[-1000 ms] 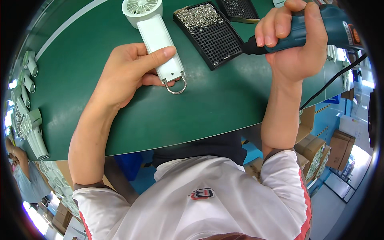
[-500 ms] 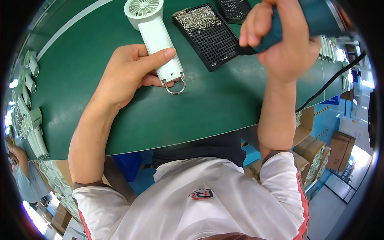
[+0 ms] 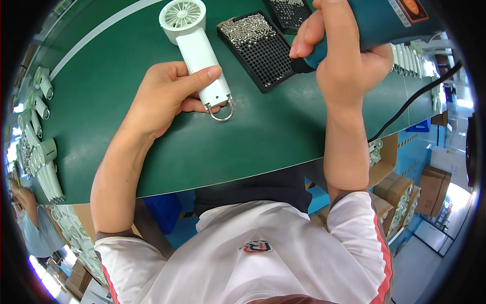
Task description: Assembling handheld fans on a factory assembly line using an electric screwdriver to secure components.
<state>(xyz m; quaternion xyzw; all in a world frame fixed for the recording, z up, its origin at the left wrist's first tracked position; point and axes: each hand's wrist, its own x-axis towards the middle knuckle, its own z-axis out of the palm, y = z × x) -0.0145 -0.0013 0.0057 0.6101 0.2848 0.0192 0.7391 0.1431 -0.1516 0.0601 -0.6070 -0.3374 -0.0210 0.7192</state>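
My left hand (image 3: 172,91) grips a pale green handheld fan (image 3: 200,53) by its handle, thumb across the front. The fan's round grille points up and away, and a metal loop (image 3: 223,112) hangs from the near end beside a small dark screw hole. In my right hand (image 3: 349,66) is a teal electric screwdriver (image 3: 390,25) with a black nose, held sideways with the nose pointing left. That nose is close to the right edge of a black perforated screw tray (image 3: 260,50), whose far part is heaped with silver screws. Whether nose and tray touch I cannot tell.
A second black tray (image 3: 289,14) lies behind the first on the green table (image 3: 243,147). More fans (image 3: 48,172) line the left side, and others (image 3: 407,60) the far right. A black cord (image 3: 415,101) crosses at right. Cartons (image 3: 395,190) stand below. Another person's arm (image 3: 25,197) shows far left.
My right hand has moved a little left with the electric screwdriver, its nose now nearer the screw tray. My left hand still holds the fan almost in place.
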